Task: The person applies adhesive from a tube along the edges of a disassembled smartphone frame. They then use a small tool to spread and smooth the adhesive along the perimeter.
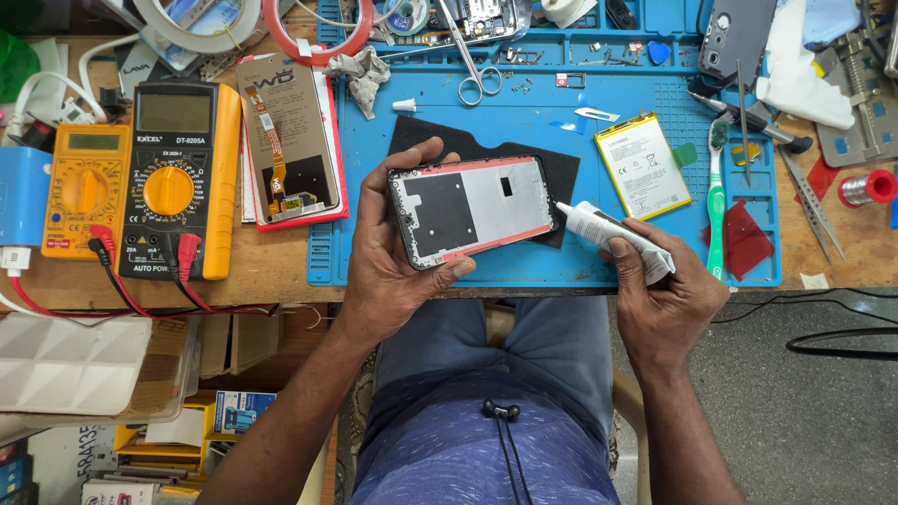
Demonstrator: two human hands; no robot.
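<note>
While I look down over the blue repair mat, I see my left hand wrapped around a phone frame, fingers curled over its near and far edges so the bare metal inner side faces up. The frame hovers above the near middle of the mat, partly over a black foam sheet lying on it. My right hand is clenched around a white glue tube at the mat's near right part, its nozzle tip touching the frame's right edge.

Right of the frame, a white phone battery lies flat on the mat, and a green-handled toothbrush lies just beyond the battery, nearer the mat's right edge. Scissors rest on the mat's far side. Off the mat's left edge, a replacement screen lies back side up on the wooden bench, and further left sit a black-and-yellow multimeter and a smaller orange one.
</note>
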